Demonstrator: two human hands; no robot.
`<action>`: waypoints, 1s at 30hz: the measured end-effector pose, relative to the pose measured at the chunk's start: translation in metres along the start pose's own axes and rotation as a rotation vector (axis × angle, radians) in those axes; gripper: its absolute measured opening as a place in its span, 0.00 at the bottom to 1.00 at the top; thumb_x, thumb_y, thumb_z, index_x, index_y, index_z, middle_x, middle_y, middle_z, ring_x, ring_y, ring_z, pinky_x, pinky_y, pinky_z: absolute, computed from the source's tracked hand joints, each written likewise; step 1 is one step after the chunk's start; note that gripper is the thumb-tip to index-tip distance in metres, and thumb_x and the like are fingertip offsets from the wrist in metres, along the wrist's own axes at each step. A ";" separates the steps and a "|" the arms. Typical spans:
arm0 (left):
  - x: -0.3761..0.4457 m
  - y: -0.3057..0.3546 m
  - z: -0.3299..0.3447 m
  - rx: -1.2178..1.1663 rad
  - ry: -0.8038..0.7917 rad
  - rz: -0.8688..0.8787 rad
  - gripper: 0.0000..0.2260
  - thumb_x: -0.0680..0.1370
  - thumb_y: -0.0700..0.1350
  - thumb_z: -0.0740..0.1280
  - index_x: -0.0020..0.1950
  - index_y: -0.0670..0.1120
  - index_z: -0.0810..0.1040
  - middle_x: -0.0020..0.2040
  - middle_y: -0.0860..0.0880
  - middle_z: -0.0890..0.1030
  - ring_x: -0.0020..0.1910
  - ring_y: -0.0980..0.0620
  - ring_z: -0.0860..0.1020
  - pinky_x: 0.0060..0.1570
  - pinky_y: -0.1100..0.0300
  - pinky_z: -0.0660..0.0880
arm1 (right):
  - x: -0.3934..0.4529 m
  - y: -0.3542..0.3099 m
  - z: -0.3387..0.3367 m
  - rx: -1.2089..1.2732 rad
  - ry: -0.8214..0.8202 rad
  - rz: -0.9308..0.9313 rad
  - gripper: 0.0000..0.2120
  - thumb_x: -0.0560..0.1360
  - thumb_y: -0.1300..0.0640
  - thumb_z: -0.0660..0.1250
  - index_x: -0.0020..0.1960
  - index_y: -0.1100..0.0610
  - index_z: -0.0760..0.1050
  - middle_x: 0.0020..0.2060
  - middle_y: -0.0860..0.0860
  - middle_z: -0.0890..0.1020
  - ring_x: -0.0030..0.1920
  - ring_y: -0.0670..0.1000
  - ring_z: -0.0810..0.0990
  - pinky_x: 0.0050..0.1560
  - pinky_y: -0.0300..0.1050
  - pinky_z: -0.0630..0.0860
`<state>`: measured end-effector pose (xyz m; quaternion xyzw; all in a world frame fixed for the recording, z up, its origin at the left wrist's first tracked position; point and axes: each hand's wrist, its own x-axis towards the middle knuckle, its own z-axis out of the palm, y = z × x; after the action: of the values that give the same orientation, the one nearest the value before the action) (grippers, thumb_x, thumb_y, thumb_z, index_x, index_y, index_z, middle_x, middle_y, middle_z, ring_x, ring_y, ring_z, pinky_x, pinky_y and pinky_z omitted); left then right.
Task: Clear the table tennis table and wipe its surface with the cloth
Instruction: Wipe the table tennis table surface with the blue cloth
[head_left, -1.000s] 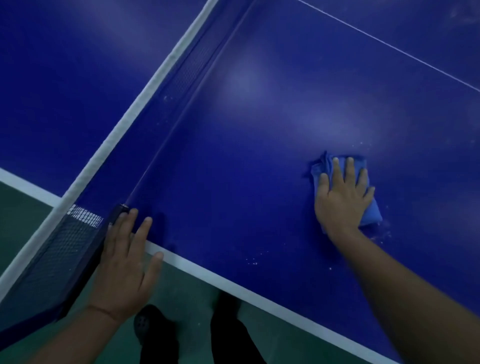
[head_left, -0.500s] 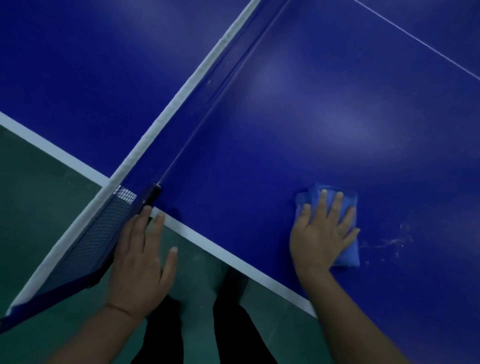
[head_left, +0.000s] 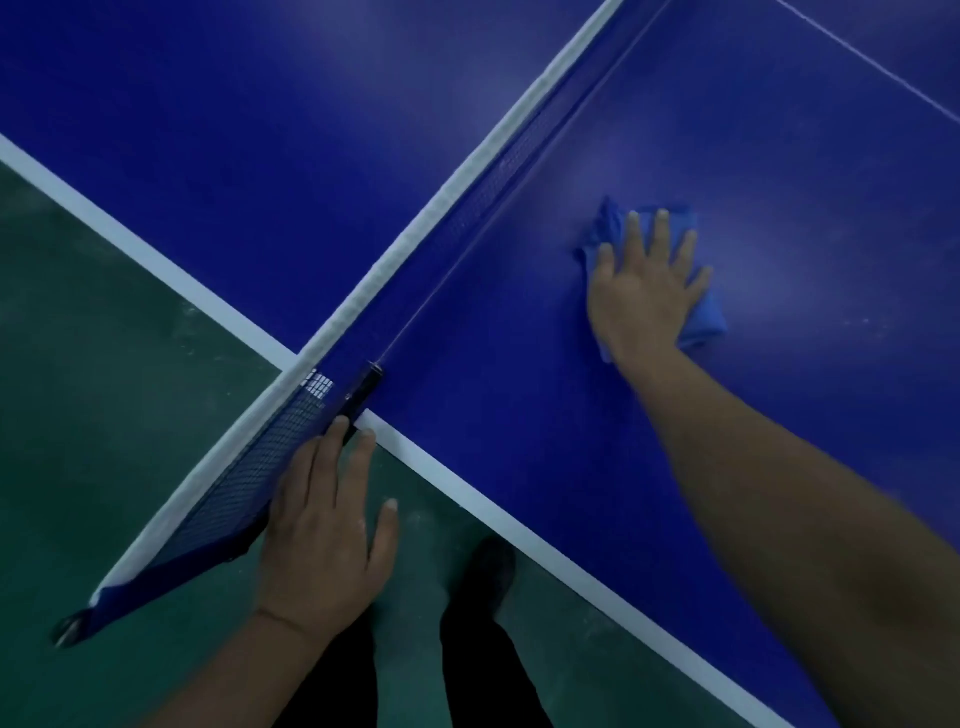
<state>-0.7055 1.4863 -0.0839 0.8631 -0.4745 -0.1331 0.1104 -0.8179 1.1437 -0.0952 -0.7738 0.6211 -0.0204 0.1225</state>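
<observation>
The blue table tennis table (head_left: 519, 467) fills most of the view, with a white line along its near edge. A folded blue cloth (head_left: 704, 319) lies on the right half, not far from the net. My right hand (head_left: 644, 291) presses flat on the cloth with straight, spread fingers. My left hand (head_left: 322, 540) rests with straight fingers against the overhanging end of the net by the table's edge, holding nothing.
The net (head_left: 467, 182) with its white top band runs diagonally from lower left to upper right and overhangs the table edge. Its black clamp (head_left: 363, 389) sits at the edge. Green floor (head_left: 104, 364) lies below, with my dark-trousered legs (head_left: 478, 649) by the table.
My right hand has slid the cloth away from the near edge and toward the net. My left hand stays at the net's end. The view has shifted.
</observation>
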 end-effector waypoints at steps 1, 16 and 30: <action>0.000 0.000 0.000 0.008 -0.006 -0.014 0.28 0.78 0.53 0.57 0.74 0.40 0.68 0.74 0.38 0.67 0.70 0.36 0.66 0.65 0.37 0.69 | -0.005 -0.020 0.006 -0.039 -0.002 -0.101 0.28 0.82 0.41 0.46 0.81 0.46 0.53 0.81 0.48 0.51 0.80 0.57 0.46 0.76 0.66 0.44; -0.005 -0.005 0.003 -0.104 -0.017 -0.023 0.28 0.81 0.57 0.53 0.76 0.42 0.65 0.78 0.43 0.63 0.75 0.41 0.62 0.71 0.42 0.62 | 0.023 -0.055 0.010 -0.088 -0.041 -0.447 0.28 0.82 0.42 0.46 0.80 0.51 0.55 0.80 0.51 0.55 0.80 0.58 0.48 0.77 0.66 0.45; -0.026 -0.013 -0.001 -0.145 0.121 0.057 0.29 0.83 0.56 0.50 0.74 0.35 0.66 0.74 0.37 0.68 0.71 0.38 0.66 0.73 0.45 0.60 | -0.184 -0.061 0.051 -0.151 -0.124 -0.868 0.27 0.81 0.43 0.50 0.77 0.49 0.64 0.79 0.51 0.60 0.79 0.59 0.53 0.77 0.65 0.48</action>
<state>-0.7086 1.5148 -0.0840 0.8454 -0.4805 -0.1115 0.2049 -0.7924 1.3419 -0.1092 -0.9694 0.2300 0.0221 0.0826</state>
